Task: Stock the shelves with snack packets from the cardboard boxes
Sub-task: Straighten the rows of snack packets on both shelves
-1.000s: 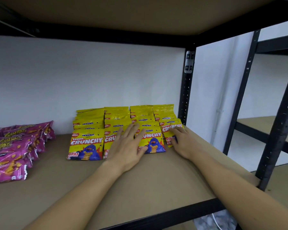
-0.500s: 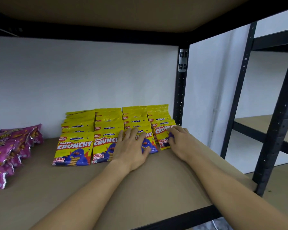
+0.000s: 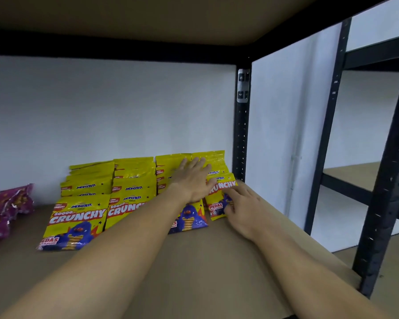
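The glossy yellow "Crunchy" snack packets (image 3: 78,217) stand in rows at the back right of the brown board shelf (image 3: 194,261), running front to back; the left hand (image 3: 191,180) lies flat, fingers spread, on the third row; the right hand (image 3: 242,203), nearer the rightmost row, touches its front packet with loosely extended fingers.

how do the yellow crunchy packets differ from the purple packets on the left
The yellow packets stand in four neat rows leaning back toward the wall; the purple packets lie in a loose pile at the left edge. Both hands touch the yellow packets, the left hand pressed flat on them and the right hand at the rightmost row; nothing touches the purple packets. Both kinds sit on the same shelf board.
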